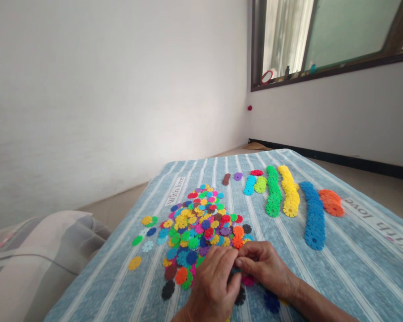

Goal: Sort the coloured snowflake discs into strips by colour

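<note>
My left hand (213, 281) and my right hand (267, 268) meet at the near edge of a heap of mixed-colour plastic snowflake discs (201, 223). Both hands have their fingers curled and pinched together over the discs; what sits between the fingertips is hidden. Beyond the heap lie sorted rows of discs: green (273, 192), yellow (289, 191), blue (314, 214), orange (332, 202), light blue (249, 185) and lime (260, 184). Single red (256, 172), purple (237, 176) and brown (226, 179) pieces lie at the far end.
Everything rests on a blue-and-white striped cloth (362, 259) printed "With love". Loose discs (135, 262) are scattered left of the heap, dark ones (168, 290) near my hands. A grey striped cushion (36, 255) lies at the left. A white wall and a window (322, 36) stand behind.
</note>
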Tool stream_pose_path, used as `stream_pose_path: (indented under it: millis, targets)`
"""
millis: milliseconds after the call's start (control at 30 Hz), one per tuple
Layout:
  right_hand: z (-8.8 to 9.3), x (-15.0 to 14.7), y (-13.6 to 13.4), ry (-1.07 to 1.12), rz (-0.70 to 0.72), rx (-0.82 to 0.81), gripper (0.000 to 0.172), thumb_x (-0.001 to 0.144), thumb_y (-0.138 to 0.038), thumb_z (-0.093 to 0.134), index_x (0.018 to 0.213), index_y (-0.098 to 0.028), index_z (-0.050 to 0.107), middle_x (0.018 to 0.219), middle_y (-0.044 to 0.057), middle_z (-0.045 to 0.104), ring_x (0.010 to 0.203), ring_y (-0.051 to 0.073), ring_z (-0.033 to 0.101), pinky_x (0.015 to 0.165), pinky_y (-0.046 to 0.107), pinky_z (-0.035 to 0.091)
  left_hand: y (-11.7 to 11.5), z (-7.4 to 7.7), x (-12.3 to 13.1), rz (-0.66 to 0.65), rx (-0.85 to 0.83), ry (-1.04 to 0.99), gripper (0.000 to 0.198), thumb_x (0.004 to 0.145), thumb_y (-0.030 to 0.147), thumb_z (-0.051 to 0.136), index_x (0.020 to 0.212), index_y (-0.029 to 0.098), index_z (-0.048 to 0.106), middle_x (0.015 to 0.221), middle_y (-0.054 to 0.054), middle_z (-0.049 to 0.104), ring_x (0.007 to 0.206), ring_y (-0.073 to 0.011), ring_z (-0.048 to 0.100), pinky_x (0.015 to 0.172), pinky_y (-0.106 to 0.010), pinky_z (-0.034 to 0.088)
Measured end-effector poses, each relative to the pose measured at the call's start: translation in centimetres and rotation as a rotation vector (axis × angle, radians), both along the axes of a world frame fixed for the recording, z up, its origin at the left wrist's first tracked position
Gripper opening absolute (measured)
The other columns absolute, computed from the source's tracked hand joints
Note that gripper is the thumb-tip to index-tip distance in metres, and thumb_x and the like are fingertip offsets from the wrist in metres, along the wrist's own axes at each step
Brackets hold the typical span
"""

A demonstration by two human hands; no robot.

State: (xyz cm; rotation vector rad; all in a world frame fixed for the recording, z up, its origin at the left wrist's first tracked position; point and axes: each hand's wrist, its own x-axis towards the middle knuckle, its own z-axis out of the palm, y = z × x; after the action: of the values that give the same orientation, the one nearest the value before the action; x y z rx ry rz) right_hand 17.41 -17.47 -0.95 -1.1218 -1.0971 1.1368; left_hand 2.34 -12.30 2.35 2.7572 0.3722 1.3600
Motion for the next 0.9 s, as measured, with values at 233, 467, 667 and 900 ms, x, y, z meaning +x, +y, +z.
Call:
stream_pose_path:
  millis: [233, 467, 667, 900]
  targets:
    - [0.1, 0.0, 0.0, -0.065, -0.029, 0.011, 0.029, 0.072, -0.042, 0.071, 0.067, -0.013, 0.065, 0.053, -0.005, 0.047, 0.048, 0.005, 0.036, 0.046, 0.019, 0.027, 0.8, 1.1, -0.6, 0.013, -0.710, 0.185, 0.012, 0.076, 0.017, 0.055, 0.080, 0.018, 0.066, 0.069, 0.000, 0.064, 0.062, -0.0121, 0.057, 0.058, -0.021, 0.046]
    - [-0.2, 0.1, 0.1, -0.001, -0.008, -0.021, 0.028, 0.068, -0.040, 0.074, 0.070, -0.013, 0.067, 0.054, -0.004, 0.052, 0.046, 0.006, 0.039, 0.044, 0.019, 0.029, 2.0, 2.2, -0.1, -0.028, -1.318, 0.275, 0.014, 0.070, 0.023, 0.057, 0.071, 0.013, 0.067, 0.057, 0.002, 0.053, 0.055, -0.0091, 0.046, 0.052, -0.020, 0.034]
    - [0.4, 1.3, 0.0, -0.063, -0.064, 0.019, 0.032, 0.074, -0.047, 0.067, 0.080, -0.016, 0.067, 0.056, -0.003, 0.052, 0.050, 0.008, 0.042, 0.047, 0.020, 0.034, 3.6, 3.4, 0.7, -0.038, -1.236, 0.300, 0.017, 0.071, 0.023, 0.054, 0.070, 0.013, 0.067, 0.059, 0.002, 0.055, 0.057, -0.0096, 0.045, 0.055, -0.020, 0.034]
    - [-0.7, 4.9, 1.3, -0.484, -0.523, 0.013, 0.043, 0.085, -0.054, 0.047, 0.072, -0.017, 0.064, 0.061, 0.001, 0.053, 0.060, 0.015, 0.048, 0.055, 0.024, 0.039, 12.8, 4.0, 3.8, 0.129, -0.953, 0.215, 0.018, 0.073, 0.023, 0.052, 0.071, 0.014, 0.067, 0.057, 0.002, 0.054, 0.054, -0.0102, 0.048, 0.053, -0.021, 0.037]
